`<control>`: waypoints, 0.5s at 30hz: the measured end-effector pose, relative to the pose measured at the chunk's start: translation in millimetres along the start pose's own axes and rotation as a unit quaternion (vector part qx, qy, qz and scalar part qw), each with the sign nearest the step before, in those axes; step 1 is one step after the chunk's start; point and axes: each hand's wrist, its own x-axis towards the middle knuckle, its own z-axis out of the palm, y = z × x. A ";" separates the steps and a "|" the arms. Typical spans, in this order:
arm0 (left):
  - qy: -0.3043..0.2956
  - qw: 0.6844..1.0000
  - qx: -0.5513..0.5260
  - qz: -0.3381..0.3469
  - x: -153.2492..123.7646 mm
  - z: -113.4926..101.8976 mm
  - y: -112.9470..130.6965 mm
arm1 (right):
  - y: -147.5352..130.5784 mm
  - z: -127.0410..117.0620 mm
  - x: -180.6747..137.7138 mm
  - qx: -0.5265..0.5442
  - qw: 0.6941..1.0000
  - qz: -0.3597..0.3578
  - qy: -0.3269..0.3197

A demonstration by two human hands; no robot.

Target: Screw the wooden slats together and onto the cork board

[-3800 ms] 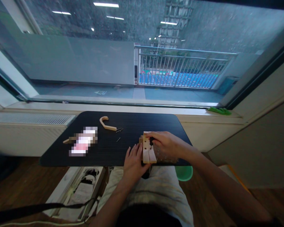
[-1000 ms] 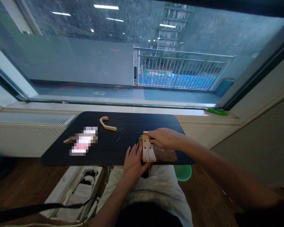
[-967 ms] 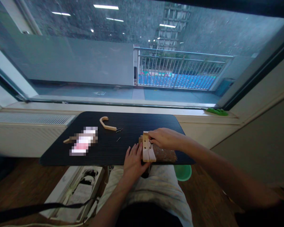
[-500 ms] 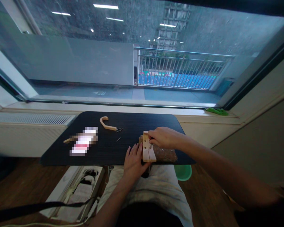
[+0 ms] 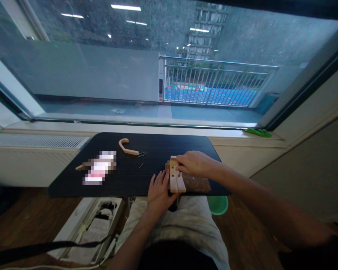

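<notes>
A pale wooden piece with dark round holes stands at the table's near right side, beside and partly over a brown plastic-wrapped block. My left hand grips it from the left, fingers along its side and thumb at the near end. My right hand is closed in a pinch at the wood's upper right, over the brown block. Whatever its fingertips hold is too small and hidden to make out. A hook-shaped wooden piece lies farther left, with several thin screws by its end.
The black table stands under a window sill. A blurred-out item lies on its left, over a wooden stick. Below are an open white box and a green basin. A radiator is at left.
</notes>
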 end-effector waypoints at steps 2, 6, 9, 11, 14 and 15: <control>0.001 1.000 0.001 0.000 0.0 0.3 -0.3 | -0.4 1.1 0.9 -0.003 1.000 0.009 0.000; 0.003 1.000 0.001 0.002 -0.2 0.6 -0.8 | 1.6 2.8 0.8 -0.002 1.000 0.012 -0.007; 0.008 1.000 0.001 0.002 -0.3 1.2 -1.4 | 3.3 1.6 -0.6 -0.002 1.000 0.008 -0.010; 0.010 1.000 -0.001 0.004 -0.3 1.7 -1.9 | 3.5 0.3 -1.1 0.001 1.000 0.005 -0.021; 0.011 1.000 -0.005 0.007 -0.4 2.1 -2.8 | 3.1 -0.8 -0.9 0.021 0.999 -0.013 -0.042; 0.010 1.000 -0.005 0.007 -0.5 2.1 -3.1 | 3.2 -0.9 -0.8 0.028 0.998 -0.020 -0.045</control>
